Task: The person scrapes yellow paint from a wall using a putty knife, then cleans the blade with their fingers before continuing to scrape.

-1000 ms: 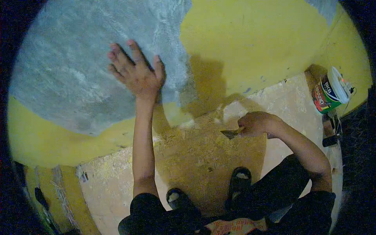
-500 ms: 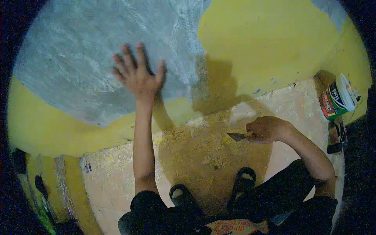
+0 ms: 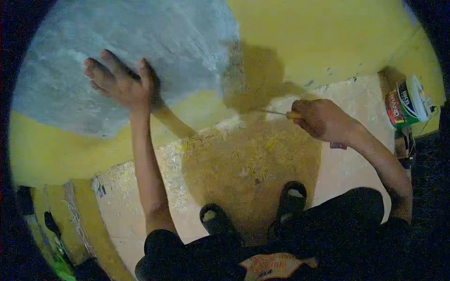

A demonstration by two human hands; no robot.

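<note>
My left hand [image 3: 121, 89] is open, its fingers spread over the grey bare patch [image 3: 187, 51] of a yellow-painted wall [image 3: 323, 37]. The hand overlaps the patch, and its shadow falls just beside the fingers. My right hand [image 3: 324, 121] is closed around the handle of a small scraper [image 3: 274, 112]. The thin blade points left and looks nearly edge-on. It is near the foot of the wall, in the shadow where wall and floor meet.
Yellow paint flakes cover the floor [image 3: 225, 154] along the wall. A labelled paint bucket [image 3: 398, 105] stands at the right by the wall. Dark sandals [image 3: 218, 222] are on my feet below. Pale tangled cord [image 3: 77, 222] lies at the lower left.
My left hand has moved left across the grey patch, its fingers tilting left. My right hand has risen toward the wall's foot, and the scraper blade has turned from broad side to edge-on.
</note>
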